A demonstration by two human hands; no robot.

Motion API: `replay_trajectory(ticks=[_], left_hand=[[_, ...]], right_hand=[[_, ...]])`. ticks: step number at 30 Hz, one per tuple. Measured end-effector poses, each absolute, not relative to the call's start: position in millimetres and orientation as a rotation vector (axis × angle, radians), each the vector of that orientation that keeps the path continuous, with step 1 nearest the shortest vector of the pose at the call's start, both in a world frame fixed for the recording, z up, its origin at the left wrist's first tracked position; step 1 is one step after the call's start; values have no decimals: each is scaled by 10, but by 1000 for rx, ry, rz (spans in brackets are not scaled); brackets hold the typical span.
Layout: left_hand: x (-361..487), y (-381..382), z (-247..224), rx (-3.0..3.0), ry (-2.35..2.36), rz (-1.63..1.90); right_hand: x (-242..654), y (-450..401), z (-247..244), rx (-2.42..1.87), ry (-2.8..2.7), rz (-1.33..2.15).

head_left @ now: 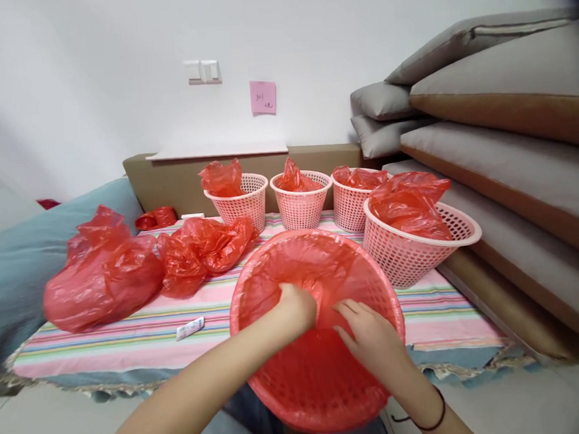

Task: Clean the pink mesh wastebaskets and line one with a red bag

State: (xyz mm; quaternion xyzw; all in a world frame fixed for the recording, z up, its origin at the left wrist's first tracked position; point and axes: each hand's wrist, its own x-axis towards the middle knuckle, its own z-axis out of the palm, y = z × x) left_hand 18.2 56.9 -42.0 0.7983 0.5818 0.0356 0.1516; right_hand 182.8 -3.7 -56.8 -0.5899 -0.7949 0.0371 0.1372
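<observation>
Between my knees stands a basket (391,273), tilted toward me and lined with a red plastic bag (321,386). The bag's film is folded over the rim all round, and the basket's holes show through it. Inside, my left hand (297,306) is bent down and closed at a raised fold of the film; its fingertips are hidden. My right hand (369,330) is also in the basket, just right of that fold, its fingers stretched and thumb apart over the film.
Pink baskets with red bags stand behind: a left one (243,210), a middle one (301,206), a right one (348,206) and a nearer tilted one (396,256). Bagged bundles (105,276) and a small white packet (190,328) lie left on the striped cloth (144,346). Grey cushions (513,155) are stacked right.
</observation>
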Motion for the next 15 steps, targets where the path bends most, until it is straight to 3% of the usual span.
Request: replay_trajectory(ticks=[3, 7, 11, 15], left_hand=[[-381, -136, -197, 2454, 1453, 92], [-878, -722, -376, 2959, 1004, 467], [-884, -783, -645, 3251, 887, 569], [-761, -724, -663, 3195, 866, 783]], right_hand=[[1934, -50, -554, -1759, -2366, 132], [1801, 27, -445, -1753, -2493, 187], [1255, 422, -411, -1654, -2271, 436], [754, 851, -698, -1631, -1994, 490]])
